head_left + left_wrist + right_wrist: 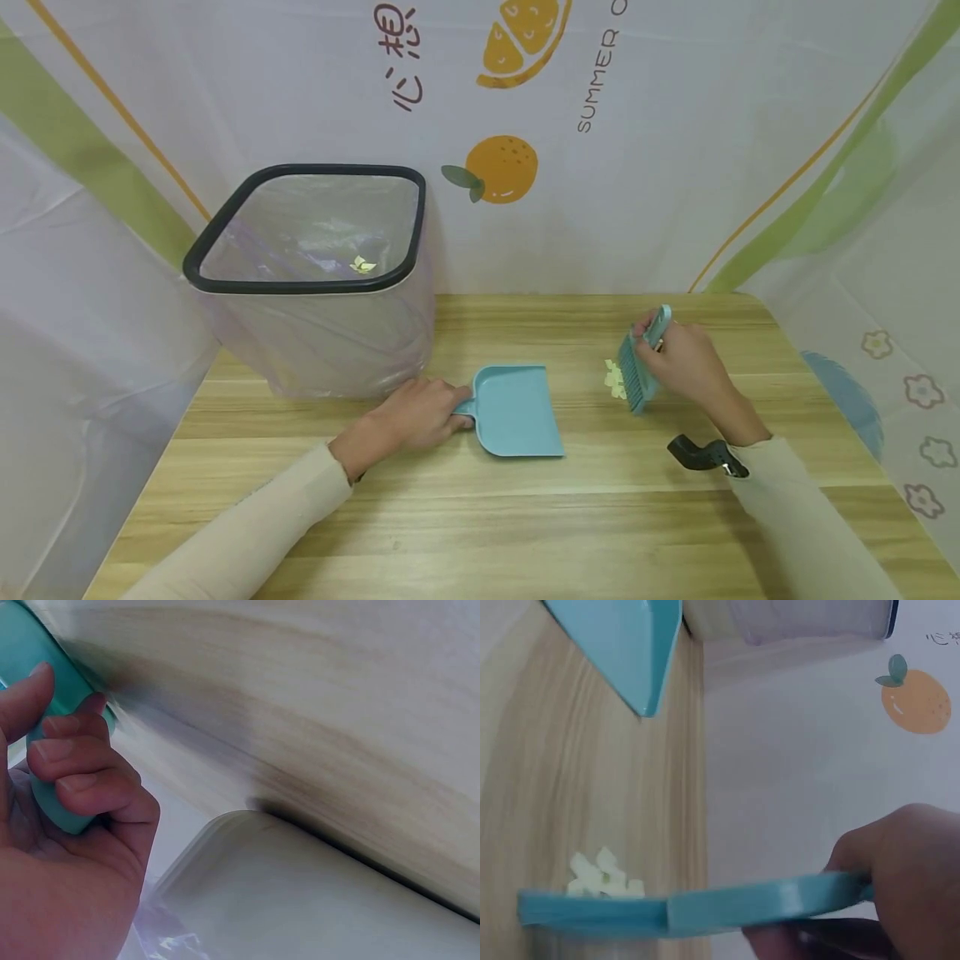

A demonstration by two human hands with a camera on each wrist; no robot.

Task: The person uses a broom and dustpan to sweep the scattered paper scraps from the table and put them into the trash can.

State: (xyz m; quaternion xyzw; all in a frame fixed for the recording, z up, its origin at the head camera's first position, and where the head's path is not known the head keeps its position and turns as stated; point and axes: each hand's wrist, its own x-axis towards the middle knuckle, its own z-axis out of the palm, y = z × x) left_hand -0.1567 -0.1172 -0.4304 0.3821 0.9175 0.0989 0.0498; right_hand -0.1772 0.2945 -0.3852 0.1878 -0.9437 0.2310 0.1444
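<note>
On the table, left hand curls round the handle of the blue dustpan, near the lined bin. Right hand grips the blue brush, fingers closed on its handle; yellow scraps sit just beside the bristles, dustpan side.

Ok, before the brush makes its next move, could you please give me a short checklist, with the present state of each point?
1. Left grip holds the dustpan by its handle: ok.
2. Dustpan's open edge faces the pale yellow scraps: ok.
3. Right grip holds the brush, set on the scraps' far side from the dustpan: ok.
4. Scraps lie right at the dustpan's edge: not ok, bare table lies between.
5. Dustpan's edge sits fully flush with the table: cannot tell.
6. Bin is open at the top: ok.
</note>
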